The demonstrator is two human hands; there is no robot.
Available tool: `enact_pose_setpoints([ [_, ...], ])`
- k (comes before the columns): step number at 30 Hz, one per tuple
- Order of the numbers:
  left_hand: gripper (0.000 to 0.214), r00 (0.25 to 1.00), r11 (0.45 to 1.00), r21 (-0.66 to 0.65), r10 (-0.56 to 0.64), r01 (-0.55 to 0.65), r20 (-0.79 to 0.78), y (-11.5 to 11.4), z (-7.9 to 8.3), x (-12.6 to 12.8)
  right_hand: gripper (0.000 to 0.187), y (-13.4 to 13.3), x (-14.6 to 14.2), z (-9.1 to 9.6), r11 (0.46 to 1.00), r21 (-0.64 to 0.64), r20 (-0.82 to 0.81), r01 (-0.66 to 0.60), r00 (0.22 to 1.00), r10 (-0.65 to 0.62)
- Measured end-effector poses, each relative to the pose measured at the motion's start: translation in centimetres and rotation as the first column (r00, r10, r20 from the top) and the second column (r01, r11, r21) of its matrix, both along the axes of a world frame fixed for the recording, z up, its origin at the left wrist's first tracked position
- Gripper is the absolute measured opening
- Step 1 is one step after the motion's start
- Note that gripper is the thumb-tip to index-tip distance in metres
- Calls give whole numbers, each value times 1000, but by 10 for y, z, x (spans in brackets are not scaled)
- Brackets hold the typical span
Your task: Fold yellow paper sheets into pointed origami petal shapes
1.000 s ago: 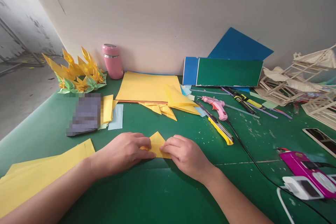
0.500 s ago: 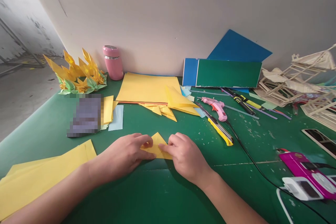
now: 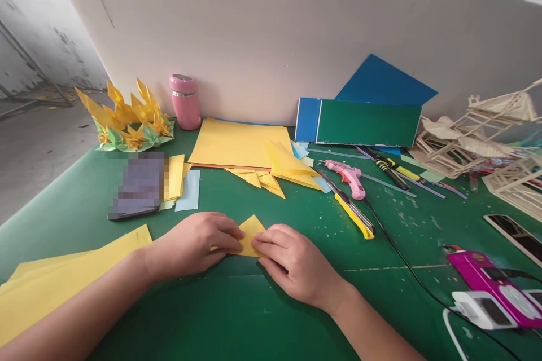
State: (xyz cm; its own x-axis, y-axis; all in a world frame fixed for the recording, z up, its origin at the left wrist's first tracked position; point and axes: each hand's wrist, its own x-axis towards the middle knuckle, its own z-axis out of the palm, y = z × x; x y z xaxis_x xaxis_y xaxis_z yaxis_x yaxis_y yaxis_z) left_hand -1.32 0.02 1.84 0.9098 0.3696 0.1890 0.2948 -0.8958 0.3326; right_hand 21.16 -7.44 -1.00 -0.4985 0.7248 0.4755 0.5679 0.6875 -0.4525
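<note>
A small folded piece of yellow paper lies on the green table, its pointed corner facing away from me. My left hand grips its left side, with fingers and thumb closed on the edge. On the right side, my right hand has its fingertips pressed on the paper and its thumb at the near edge. Both hands cover the paper's sides, so only its middle and tip show. Near my left forearm lies a stack of larger yellow sheets.
Behind the hands are yellow paper sheets and folded yellow pieces. A yellow utility knife and pink glue gun lie to the right, its cord running past a magenta device. A pink flask and paper-flower ring stand back left.
My right hand has turned flatter, its fingers now stretched over the paper's right side and its thumb at the near edge. My left hand has moved slightly left. The view has shifted a little.
</note>
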Motion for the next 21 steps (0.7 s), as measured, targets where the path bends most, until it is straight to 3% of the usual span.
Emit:
enact_pose_setpoints([
  [4, 29, 998, 999, 27, 38, -40, 59, -1, 2, -1, 20, -1, 0, 1, 999, -15, 59, 38, 998, -37],
  [8, 30, 984, 966, 189, 163, -175, 76, -4, 2, 4, 22, -1, -4, 3, 997, -7, 150, 76, 986, -74],
  [11, 31, 964, 944, 217, 221, -250, 147, -6, 1, 18, 20, -2, -8, 4, 994, 7, 195, 106, 975, -105],
  [13, 34, 975, 946, 243, 195, -215, 102, -3, 0, 32, 17, -3, -10, 4, 991, 23, 221, 135, 966, -137],
  [16, 34, 980, 936, 336, 155, -106, -122, 9, -3, 57, 13, -4, -13, 4, 982, 49, 232, 181, 954, -188],
  [21, 40, 975, 931, 363, 110, -34, -192, 40, -8, 83, 15, 0, -5, 5, 962, 54, 235, 267, 933, -272],
])
